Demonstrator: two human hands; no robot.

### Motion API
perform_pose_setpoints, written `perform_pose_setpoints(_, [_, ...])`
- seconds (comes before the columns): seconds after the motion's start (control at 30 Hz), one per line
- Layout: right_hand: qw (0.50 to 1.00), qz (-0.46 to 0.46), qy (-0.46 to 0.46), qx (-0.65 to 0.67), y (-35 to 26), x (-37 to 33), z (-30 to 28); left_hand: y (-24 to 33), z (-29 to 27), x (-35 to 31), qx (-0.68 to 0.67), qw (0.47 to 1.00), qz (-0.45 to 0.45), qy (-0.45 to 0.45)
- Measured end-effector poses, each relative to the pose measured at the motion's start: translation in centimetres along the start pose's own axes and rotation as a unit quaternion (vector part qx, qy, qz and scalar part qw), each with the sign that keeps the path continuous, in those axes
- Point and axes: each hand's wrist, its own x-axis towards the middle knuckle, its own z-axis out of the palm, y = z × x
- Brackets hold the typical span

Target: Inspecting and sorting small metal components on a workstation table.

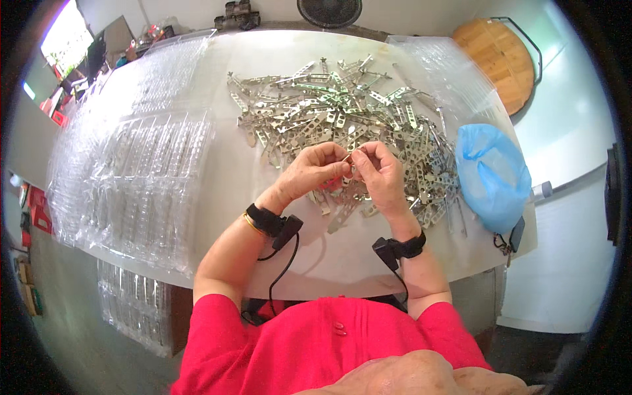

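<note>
My left hand (320,170) and my right hand (380,172) meet at the near side of a heap of flat metal strips (316,112). Thumbs and fingers of both are closed in a pinch around a small thin metal piece (347,158), mostly covered by the fingertips. Its exact kind is too small to make out. Many strips in the heap have holes punched along them, and they lie crossed over one another. Something red (334,184) shows just below the fingers, partly hidden by my left hand.
Stacks of clear plastic trays (141,178) cover the table's left side, with more clear plastic sheets (447,66) at the far right. A blue plastic bag (492,178) sits right of the heap. Behind the table stand a black fan (329,10) and a round wooden board (497,62).
</note>
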Motion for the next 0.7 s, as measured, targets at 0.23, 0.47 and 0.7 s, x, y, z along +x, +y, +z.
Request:
perform_pose_setpoints(0.23, [0.998, -0.022, 0.046, 0.035, -1.9, -1.0, -1.8, 1.0, 1.3, 0.1, 0.054, 0.997, 0.027, -0.037])
perform_pose_setpoints(0.47, [0.99, -0.07, 0.086, 0.082, -2.7, -2.1, -3.9, 1.9, 2.3, -0.8, 0.106, 0.994, 0.024, -0.029])
perform_pose_setpoints(0.7, [0.987, -0.103, 0.082, 0.088, -2.5, -2.8, -4.8, 1.9, 3.7, -1.2, 0.062, 0.995, 0.081, 0.01])
